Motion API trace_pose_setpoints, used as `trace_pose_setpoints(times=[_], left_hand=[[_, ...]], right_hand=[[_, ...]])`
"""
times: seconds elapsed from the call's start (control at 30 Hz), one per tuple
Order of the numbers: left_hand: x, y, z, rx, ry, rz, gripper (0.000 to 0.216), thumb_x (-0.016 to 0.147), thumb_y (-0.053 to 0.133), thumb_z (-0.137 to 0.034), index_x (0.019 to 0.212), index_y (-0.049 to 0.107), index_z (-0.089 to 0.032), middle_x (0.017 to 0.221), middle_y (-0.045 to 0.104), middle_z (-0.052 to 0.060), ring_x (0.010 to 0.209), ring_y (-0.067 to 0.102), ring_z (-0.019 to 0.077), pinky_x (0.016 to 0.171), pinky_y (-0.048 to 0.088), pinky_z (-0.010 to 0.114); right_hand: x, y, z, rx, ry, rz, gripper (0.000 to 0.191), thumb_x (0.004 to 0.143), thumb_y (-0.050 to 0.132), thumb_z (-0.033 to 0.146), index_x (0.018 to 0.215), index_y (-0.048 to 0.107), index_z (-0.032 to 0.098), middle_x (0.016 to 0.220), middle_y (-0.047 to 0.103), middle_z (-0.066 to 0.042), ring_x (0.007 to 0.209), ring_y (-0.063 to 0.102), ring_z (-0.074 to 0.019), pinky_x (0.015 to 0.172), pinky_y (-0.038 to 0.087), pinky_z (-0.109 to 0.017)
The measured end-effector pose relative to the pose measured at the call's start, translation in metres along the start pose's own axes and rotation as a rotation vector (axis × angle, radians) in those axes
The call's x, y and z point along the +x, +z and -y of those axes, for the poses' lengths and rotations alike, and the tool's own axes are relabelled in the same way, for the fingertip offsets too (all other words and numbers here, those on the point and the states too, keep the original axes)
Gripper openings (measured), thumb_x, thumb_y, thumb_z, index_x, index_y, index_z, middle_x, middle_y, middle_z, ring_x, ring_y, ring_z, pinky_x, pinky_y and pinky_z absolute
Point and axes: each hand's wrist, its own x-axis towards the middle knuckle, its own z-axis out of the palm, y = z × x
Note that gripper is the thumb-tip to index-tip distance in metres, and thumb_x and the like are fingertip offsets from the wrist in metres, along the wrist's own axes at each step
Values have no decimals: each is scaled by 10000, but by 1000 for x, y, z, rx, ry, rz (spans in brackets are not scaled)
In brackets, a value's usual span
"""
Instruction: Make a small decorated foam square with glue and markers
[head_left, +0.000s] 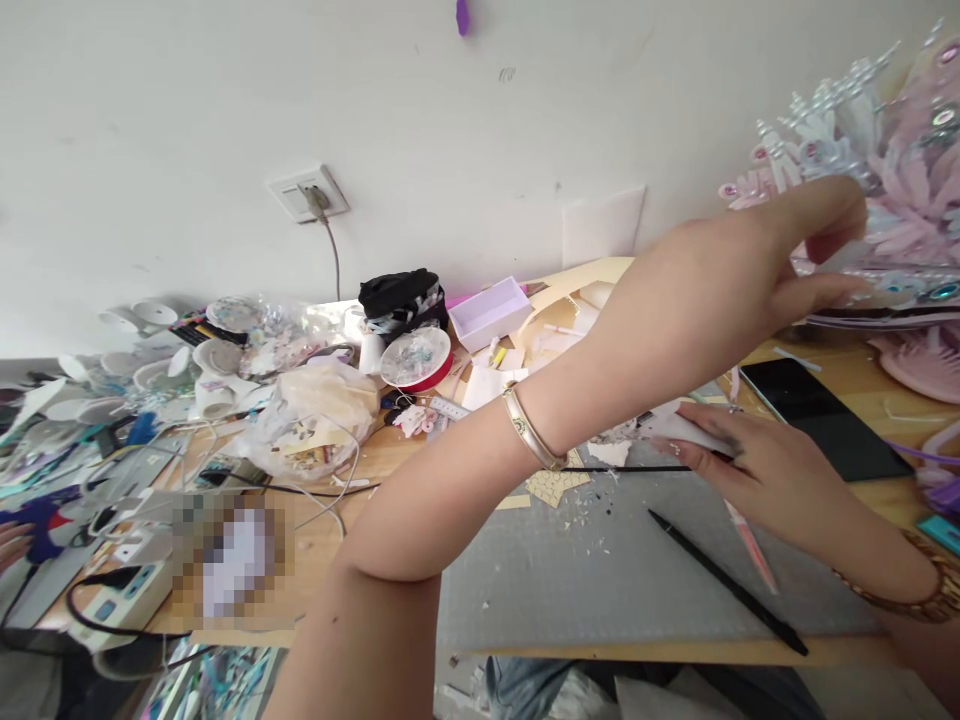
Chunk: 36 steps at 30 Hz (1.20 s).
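My left arm crosses the view, and my left hand is at the pile of pink and pale-blue decorated headpieces. Its thumb and bent fingers are apart, beside a band set with blue gems; any contact is hard to make out. Below the left forearm, my right hand is closed around a white handheld tool with a dark grey patch. The fingers and left arm hide part of this tool, so its exact kind is unclear. A black pen-like stick and an orange-pink pen lie near the right hand.
A grey cutting mat carries scraps. A black phone lies at right. Behind are a lilac box, a red-rimmed round container and a plastic bag. Cables and a power strip are at left; another person's hand shows.
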Motion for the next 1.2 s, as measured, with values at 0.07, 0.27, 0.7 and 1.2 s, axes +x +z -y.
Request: trace_pose_setpoints(times=[0.07, 0.27, 0.7, 1.2], left_hand=[[1, -1, 0, 15, -4, 1, 96, 907, 678, -237, 867, 590, -240, 709, 641, -81, 783, 710, 150, 725, 535, 253], [5, -3, -4, 33, -53, -21, 217, 857, 725, -174, 718, 566, -221, 685, 610, -55, 887, 716, 177, 775, 540, 246], [-4, -15, 18, -43, 31, -109, 118, 929, 659, -261, 1006, 708, -187, 919, 691, -15, 975, 695, 172, 817, 504, 220], [-110, 11, 111, 630, -736, 357, 319, 856, 630, -327, 1075, 697, -105, 1153, 676, 181, 1100, 619, 307, 910, 486, 354]], right_hand=[[1, -1, 1, 28, 20, 5, 561, 939, 450, 561, 1163, 746, 140, 1078, 788, -160, 925, 765, -352, 749, 624, -449], [0, -5, 3, 99, 79, 69, 552, 957, 456, 558, 1199, 726, 142, 1154, 767, -169, 996, 753, -354, 819, 622, -439], [5, -7, -2, 121, 203, 88, 582, 890, 440, 643, 1112, 683, 164, 1066, 766, -183, 952, 730, -378, 781, 572, -472], [19, -15, -12, 615, 314, 92, 509, 818, 560, 753, 751, 542, 249, 634, 601, -21, 624, 577, -186, 607, 506, -316]])
